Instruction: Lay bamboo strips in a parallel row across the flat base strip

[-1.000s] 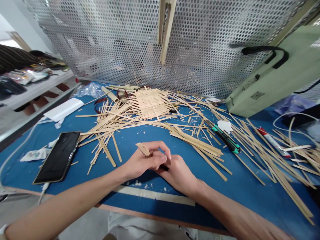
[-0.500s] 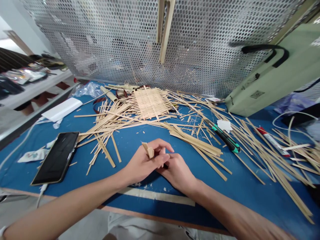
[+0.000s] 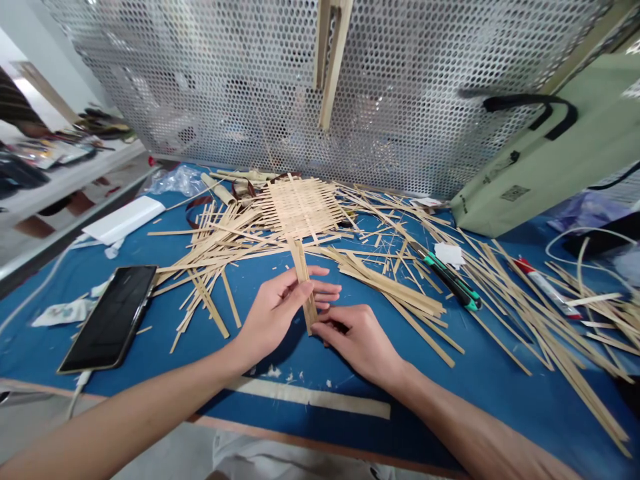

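Observation:
Above the near middle of the table, a small bundle of flat bamboo strips (image 3: pixel 302 261) is held tilted, its far end pointing away from me. My left hand (image 3: pixel 274 310) grips the bundle, thumb on top and fingers stretched out behind it. At the lower end, my right hand (image 3: pixel 361 339) pinches the strips between thumb and fingertips; its other fingers are curled and partly hidden. A woven bamboo mat (image 3: pixel 303 207) with loose strip ends lies beyond my hands. Flat on the table nearer to me is a pale strip (image 3: pixel 320 399).
Loose bamboo strips (image 3: pixel 395 287) are scattered on both sides of the blue table. A green and black utility knife (image 3: pixel 453 280) and a red and white marker (image 3: pixel 547 287) lie right. A phone (image 3: pixel 110 317) is left. A green bag (image 3: pixel 545 147) stands by the perforated metal panel (image 3: pixel 240 80).
My hands have moved slightly apart from being clasped together. The bamboo strips, earlier mostly hidden and seen end-on, have swung down and now show lengthwise between both hands.

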`<action>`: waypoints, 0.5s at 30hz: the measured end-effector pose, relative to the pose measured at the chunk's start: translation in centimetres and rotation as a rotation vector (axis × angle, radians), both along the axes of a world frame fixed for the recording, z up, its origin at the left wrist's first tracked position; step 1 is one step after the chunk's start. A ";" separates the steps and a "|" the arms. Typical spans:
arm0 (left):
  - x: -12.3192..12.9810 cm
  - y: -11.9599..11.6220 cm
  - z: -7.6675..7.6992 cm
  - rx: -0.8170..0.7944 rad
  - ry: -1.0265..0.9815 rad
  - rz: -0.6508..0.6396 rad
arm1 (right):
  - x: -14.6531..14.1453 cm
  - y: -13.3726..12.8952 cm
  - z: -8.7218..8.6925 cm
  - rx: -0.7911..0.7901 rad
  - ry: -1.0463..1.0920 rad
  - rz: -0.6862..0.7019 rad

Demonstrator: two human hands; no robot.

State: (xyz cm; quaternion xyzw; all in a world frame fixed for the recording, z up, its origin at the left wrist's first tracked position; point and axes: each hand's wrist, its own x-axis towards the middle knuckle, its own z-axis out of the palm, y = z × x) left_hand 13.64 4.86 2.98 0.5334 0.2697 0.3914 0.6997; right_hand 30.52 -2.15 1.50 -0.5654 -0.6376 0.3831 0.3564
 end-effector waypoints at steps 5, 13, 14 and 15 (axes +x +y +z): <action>0.3 0.2 0.2 -0.096 -0.084 0.011 | 0.0 0.0 0.6 -0.028 0.014 0.003; 0.4 0.2 -0.3 -0.167 -0.134 -0.078 | -0.1 -0.1 0.2 -0.023 -0.059 0.022; 0.4 0.1 -0.3 -0.175 -0.143 -0.102 | -0.1 -0.1 0.1 -0.014 -0.081 0.025; 0.5 0.1 -0.2 -0.178 -0.152 -0.119 | -0.1 -0.1 0.1 0.000 -0.111 0.028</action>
